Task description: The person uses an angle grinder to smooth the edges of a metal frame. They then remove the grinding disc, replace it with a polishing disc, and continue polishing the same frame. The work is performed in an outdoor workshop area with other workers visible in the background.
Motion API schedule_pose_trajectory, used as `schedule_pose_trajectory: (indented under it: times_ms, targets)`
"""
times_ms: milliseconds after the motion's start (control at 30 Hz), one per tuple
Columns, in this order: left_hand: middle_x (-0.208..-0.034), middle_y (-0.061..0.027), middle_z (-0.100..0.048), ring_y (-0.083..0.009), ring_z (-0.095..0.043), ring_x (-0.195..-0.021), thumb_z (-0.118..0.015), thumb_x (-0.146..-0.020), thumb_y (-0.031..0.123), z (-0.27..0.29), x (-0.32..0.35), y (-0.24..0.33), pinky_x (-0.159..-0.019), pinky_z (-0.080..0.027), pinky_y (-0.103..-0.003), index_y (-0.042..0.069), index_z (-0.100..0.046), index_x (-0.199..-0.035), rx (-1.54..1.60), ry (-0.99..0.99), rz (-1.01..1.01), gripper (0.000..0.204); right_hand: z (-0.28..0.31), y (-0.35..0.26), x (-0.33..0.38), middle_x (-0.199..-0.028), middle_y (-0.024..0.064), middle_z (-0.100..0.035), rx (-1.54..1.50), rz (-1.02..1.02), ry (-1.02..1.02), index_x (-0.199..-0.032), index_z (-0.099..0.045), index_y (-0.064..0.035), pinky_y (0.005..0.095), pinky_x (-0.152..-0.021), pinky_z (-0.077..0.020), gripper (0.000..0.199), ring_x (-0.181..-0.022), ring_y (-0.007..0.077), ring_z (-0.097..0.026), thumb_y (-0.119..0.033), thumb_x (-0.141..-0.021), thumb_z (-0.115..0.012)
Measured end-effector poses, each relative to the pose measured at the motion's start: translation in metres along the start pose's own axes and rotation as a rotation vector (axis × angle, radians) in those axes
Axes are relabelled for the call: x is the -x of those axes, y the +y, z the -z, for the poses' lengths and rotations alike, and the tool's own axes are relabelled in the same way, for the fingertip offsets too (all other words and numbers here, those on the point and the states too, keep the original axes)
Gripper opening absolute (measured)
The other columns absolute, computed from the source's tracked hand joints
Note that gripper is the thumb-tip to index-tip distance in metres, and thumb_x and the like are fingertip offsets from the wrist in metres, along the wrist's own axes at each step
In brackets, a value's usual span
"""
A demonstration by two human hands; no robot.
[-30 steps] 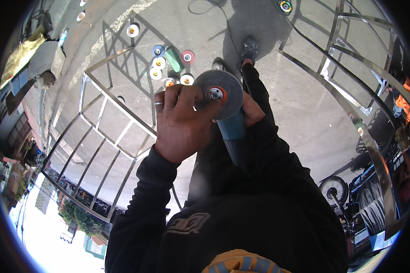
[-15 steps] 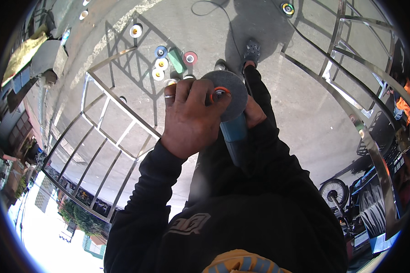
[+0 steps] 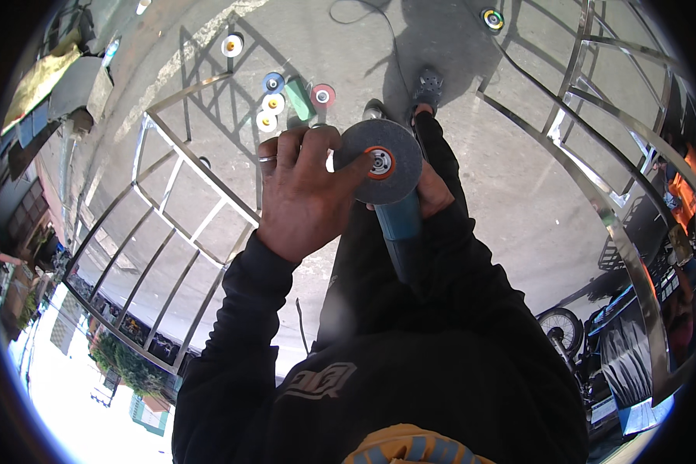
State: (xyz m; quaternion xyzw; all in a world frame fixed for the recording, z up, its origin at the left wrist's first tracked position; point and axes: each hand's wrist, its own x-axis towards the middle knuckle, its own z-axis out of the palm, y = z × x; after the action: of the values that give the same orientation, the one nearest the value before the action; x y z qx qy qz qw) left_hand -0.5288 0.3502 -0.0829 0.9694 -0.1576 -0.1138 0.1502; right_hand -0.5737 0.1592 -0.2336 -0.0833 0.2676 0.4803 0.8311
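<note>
The right hand (image 3: 435, 191), partly hidden behind, grasps the blue grinder (image 3: 400, 220), which is before the body with its grey disc (image 3: 401, 151) facing upward. The left hand (image 3: 305, 193) lays its thumb at the metal nut (image 3: 380, 162) in the middle; if its curled fingers also grip the disc, I cannot tell. I judge it better to hold the grinder firmly and make the thumb pressure even, without tilting the disc

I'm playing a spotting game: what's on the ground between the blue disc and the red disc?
A green oblong block lies between the blue disc and the red disc; the head view shows it.
</note>
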Motion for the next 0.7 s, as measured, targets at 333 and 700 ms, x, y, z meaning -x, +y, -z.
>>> schedule_pose_trajectory:
  times_ms: [333, 700]
  targets:
    - [-0.124, -0.0124, -0.056, -0.0341, -0.055, -0.112, -0.073, -0.074, 0.008, 0.002, 0.008, -0.005, -0.094, -0.045, -0.05, 0.015, -0.074, -0.123, 0.069, -0.055, -0.03, 0.049, -0.008, -0.006, 0.003, -0.126, 0.0119, -0.07, -0.046, 0.033, -0.023, -0.138, -0.059, -0.0024, 0.034, -0.092, -0.0613, 0.045, -0.11, 0.019, -0.072, -0.033, -0.105, -0.056]
    - [-0.14, -0.0324, -0.048, -0.0487, -0.051, -0.132, -0.083, -0.078, 0.025, -0.004, -0.015, 0.019, -0.108, -0.045, -0.057, 0.0, -0.042, -0.152, 0.184, -0.305, -0.127, 0.088, -0.027, 0.0, 0.015, -0.135, 0.0129, -0.063, 0.339, 0.25, 0.153, -0.147, -0.051, -0.0016, 0.0343, -0.099, -0.0562, 0.051, -0.117, 0.0198, -0.067, -0.029, -0.104, -0.052]
